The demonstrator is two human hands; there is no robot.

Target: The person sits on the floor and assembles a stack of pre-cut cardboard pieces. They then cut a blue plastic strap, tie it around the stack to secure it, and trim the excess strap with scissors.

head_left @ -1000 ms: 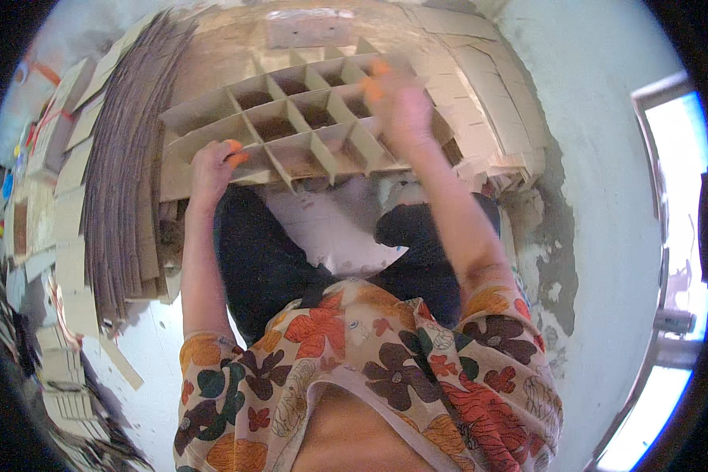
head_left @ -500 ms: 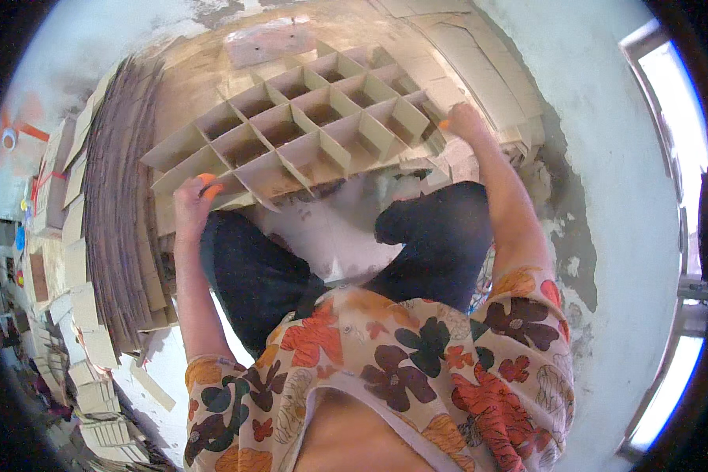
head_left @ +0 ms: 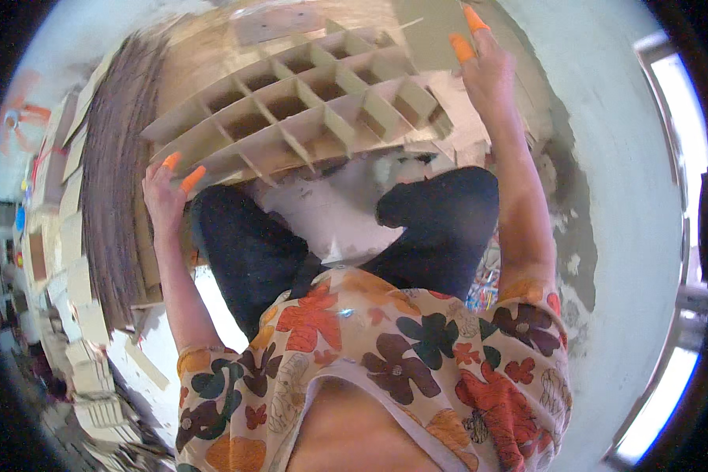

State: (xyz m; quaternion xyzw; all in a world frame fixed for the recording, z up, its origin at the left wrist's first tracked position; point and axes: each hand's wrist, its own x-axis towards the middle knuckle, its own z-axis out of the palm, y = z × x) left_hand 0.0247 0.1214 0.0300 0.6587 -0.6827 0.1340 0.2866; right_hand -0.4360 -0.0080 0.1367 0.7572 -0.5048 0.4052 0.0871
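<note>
A cardboard divider grid (head_left: 340,130) with several square cells stands on the wooden work surface in front of me. My left hand (head_left: 165,197) is at the grid's near left corner. Its fingers are apart, two of them capped with orange finger covers, and I cannot tell whether they touch the cardboard. Beyond the grid's right end, my right hand (head_left: 489,75) reaches out over flat cardboard sheets (head_left: 433,38). Orange covers sit on two of its stretched fingers, and nothing shows in its grasp; contact with the sheets is unclear.
Tall stacked cardboard strips (head_left: 126,181) stand along the left side. A flat pale block (head_left: 279,26) lies behind the grid. My knees in dark trousers (head_left: 440,208) are close to the near edge. A pale wall (head_left: 621,197) rises at the right.
My right hand has left the grid's right end and moved farther away over the sheets, its fingers now stretched. My left hand has shifted left and opened at the grid's corner.
</note>
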